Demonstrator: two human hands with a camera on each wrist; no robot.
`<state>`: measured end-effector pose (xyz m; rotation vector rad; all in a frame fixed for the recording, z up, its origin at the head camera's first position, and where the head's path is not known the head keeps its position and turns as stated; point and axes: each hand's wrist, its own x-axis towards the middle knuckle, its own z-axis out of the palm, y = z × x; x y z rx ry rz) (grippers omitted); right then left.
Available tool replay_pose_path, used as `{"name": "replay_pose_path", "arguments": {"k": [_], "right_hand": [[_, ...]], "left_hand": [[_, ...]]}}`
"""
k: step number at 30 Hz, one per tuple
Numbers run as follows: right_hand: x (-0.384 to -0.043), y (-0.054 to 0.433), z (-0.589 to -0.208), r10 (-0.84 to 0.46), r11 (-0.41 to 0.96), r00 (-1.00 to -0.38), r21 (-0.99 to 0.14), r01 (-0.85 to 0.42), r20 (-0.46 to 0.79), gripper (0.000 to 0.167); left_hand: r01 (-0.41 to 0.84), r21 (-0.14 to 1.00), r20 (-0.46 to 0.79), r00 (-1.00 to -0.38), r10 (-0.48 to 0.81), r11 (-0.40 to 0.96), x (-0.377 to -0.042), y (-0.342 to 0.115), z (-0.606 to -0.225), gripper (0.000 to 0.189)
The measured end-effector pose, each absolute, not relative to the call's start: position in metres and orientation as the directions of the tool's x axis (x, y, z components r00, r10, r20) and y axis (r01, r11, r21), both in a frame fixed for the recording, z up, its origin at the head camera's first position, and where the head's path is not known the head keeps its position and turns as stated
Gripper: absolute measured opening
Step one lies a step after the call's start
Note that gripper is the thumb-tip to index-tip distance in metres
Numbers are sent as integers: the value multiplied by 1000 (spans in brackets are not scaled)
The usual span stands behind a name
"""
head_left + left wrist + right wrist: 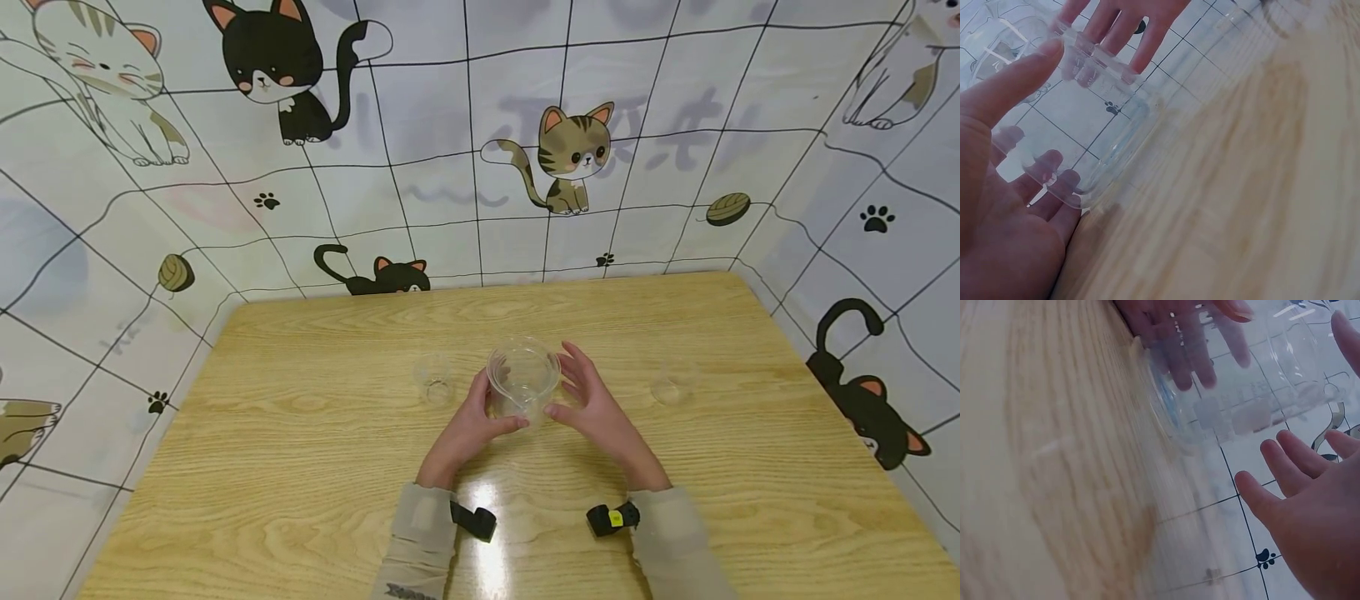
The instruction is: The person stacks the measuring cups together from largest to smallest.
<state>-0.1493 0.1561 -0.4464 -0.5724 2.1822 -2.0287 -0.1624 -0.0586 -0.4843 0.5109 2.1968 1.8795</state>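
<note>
A large clear beaker (523, 372) stands upright near the middle of the table, its mouth facing up. My left hand (476, 422) holds it from the left, thumb across the near side and fingers around the other. In the left wrist view, those fingers show low on the beaker's wall (1100, 125), close to its base. On the opposite side, my right hand (596, 412) is spread, thumb and fingers apart. In the right wrist view, a gap shows between the right fingers (1288, 469) and the beaker's marked wall (1238, 403).
A smaller clear vessel (437, 387) stands left of the beaker, and another clear vessel (667, 390) stands to the right. Cat-patterned cloth walls (450, 192) enclose the wooden table (315, 467) at the back and sides.
</note>
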Motion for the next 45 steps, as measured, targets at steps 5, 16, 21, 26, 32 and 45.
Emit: {"name": "replay_pose_path", "arguments": {"k": [5, 16, 21, 26, 32, 45], "right_hand": [[-144, 148, -439, -351, 89, -931, -986, -141, 101, 91], [-132, 128, -417, -296, 191, -954, -976, -105, 45, 95], [-139, 127, -434, -275, 192, -959, -973, -128, 72, 99], [-144, 127, -450, -247, 233, -965, -961, -148, 89, 100], [-136, 122, -433, -239, 224, -970, -969, -102, 47, 103], [-130, 116, -420, -178, 325, -984, -944, -66, 8, 99]], "left_hand": [[103, 984, 38, -916, 399, 144, -159, -60, -474, 92], [113, 984, 39, -889, 456, 136, -149, -61, -450, 92], [122, 984, 50, -888, 457, 131, -150, -61, -452, 91], [124, 984, 53, -890, 452, 128, -150, -61, -453, 90], [125, 983, 53, -890, 452, 131, -150, -62, -454, 87], [148, 978, 67, -887, 456, 144, -152, -63, -453, 87]]}}
